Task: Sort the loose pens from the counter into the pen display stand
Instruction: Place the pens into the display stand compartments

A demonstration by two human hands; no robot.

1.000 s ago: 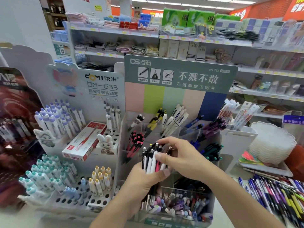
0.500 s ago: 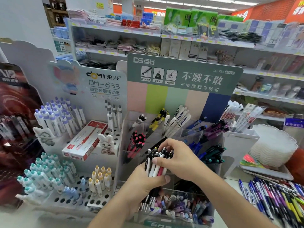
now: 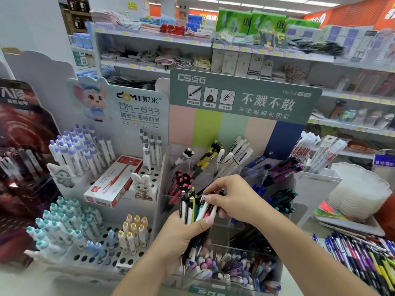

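Pens [image 3: 193,207], light, slick, stiff: left hand [image 3: 181,236] grips the bundle mid-barrel; right hand [image 3: 233,197] fingertips pinch one near its top.

The pen stand [image 3: 245,159] is in the middle, with shelves [image 3: 277,56] behind it. A second stand [image 3: 119,189] is just left of it. A pile of pens [image 3: 367,257] lies on the counter to its right. Both hands [image 3: 233,197] hold a bunch of pens [image 3: 196,208] in front of the stand.
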